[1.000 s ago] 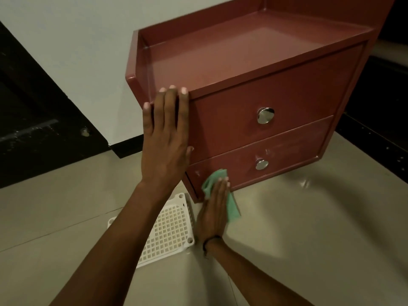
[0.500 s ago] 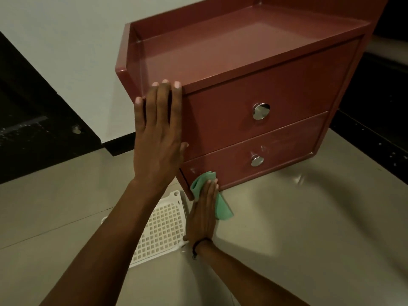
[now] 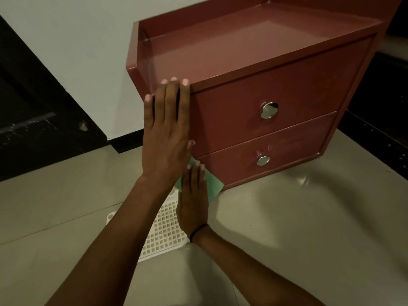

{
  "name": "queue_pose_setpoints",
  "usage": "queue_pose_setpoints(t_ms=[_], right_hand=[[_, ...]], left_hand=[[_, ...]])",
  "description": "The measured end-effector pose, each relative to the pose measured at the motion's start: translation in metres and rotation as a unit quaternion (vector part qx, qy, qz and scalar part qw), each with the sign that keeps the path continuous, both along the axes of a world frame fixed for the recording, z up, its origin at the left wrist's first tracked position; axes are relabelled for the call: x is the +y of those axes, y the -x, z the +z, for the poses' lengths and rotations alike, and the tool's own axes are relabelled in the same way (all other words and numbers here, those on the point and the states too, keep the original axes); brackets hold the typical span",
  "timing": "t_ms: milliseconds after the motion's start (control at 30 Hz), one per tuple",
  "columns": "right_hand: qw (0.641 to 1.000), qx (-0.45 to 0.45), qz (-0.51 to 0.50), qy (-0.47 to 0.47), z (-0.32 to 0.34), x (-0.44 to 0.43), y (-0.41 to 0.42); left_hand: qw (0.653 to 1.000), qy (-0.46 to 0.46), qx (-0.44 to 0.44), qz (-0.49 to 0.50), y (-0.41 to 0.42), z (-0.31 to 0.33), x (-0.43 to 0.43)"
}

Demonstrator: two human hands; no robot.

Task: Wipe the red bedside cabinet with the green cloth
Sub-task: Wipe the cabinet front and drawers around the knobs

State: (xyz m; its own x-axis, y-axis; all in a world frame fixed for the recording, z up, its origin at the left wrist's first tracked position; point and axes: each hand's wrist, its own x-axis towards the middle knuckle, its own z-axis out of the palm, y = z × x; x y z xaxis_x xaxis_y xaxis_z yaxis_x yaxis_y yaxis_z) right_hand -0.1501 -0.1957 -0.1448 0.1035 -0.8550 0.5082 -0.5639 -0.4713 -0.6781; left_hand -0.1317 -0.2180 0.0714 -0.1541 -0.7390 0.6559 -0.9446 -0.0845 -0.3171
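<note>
Nearest me, a white grid tray lies on the floor under my forearms. Just past it my right grip lies flat, fingers straight, pressing the cloth against the cabinet's lower left front corner. Above it my left grip is flat too, fingers straight, palm on the front left edge, fingertips at the top rim. Farther right, the drawers carry an upper knob and a lower knob. A white wall stands behind

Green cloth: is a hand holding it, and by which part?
Right hand presses flat on the middle of the green cloth against the red cabinet; not gripped.
</note>
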Motion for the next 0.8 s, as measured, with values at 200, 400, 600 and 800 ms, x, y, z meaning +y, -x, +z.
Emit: queue_pose_setpoints(t_ms=[200, 400, 600, 800], right_hand=[[0.981, 0.172, 0.037, 0.084, -0.04, -0.029, 0.056], [0.985, 0.172, 0.004, -0.001, -0.066, -0.016, 0.07], [0.92, -0.166, -0.228, -0.272, -0.028, -0.051, 0.067], [0.948, -0.205, 0.003, -0.244, -0.028, 0.046, 0.005]], left_hand=[[1.0, -0.001, 0.009, 0.006, 0.002, 0.002, 0.001], [1.0, -0.008, 0.001, 0.003, 0.0, 0.003, 0.002], [1.0, -0.007, 0.002, 0.005, 0.001, 0.002, 0.001], [1.0, -0.009, 0.011, 0.009, 0.002, 0.003, 0.001]])
